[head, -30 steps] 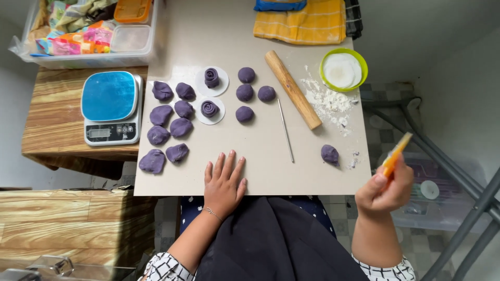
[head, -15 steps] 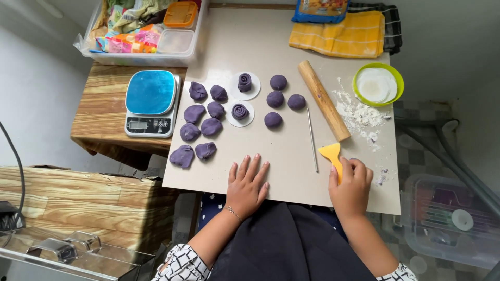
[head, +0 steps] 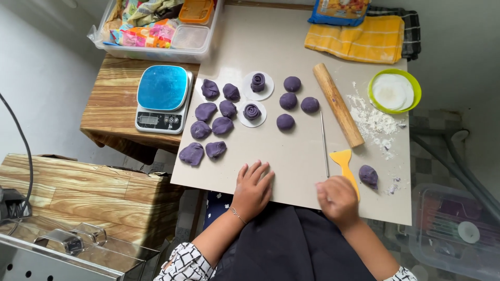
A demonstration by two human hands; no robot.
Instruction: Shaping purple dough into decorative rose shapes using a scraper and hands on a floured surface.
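left hand (head: 253,188): lies flat and open on the near edge of the board (head: 291,156), fingers spread, holding nothing.
right hand (head: 338,199): rests at the board's near edge, touching the handle end of the scraper (head: 345,165); it looks slightly blurred, and whether the fingers are closed on the handle cannot be told.
scraper: yellow, lying flat on the board with its blade pointing away from the person, just beside the thin rod (head: 324,143).
nearest dough: one purple lump (head: 368,176) just right of the scraper, apart from the rest, with bits of flour (head: 372,122) near it.
done so far: two purple rosettes, the far one (head: 257,82) and the near one (head: 252,112), each sit on a white round sheet.
part done: four smooth balls (head: 292,84) stand in a cluster right of the rosettes, rounded but not rolled out or coiled.
left to do: eight rougher pieces (head: 191,154) lie on the board's left side, looking unshaped; by this count most of the dough is still unformed.
tools: a wooden rolling pin (head: 337,104) lies slantwise between the balls and the flour; a green bowl (head: 394,91) holds white rounds.
around: a scale (head: 162,98) with a blue top stands on the wooden side table, a yellow towel (head: 357,39) lies at the far edge, and a clear bin (head: 156,26) sits at the far left.
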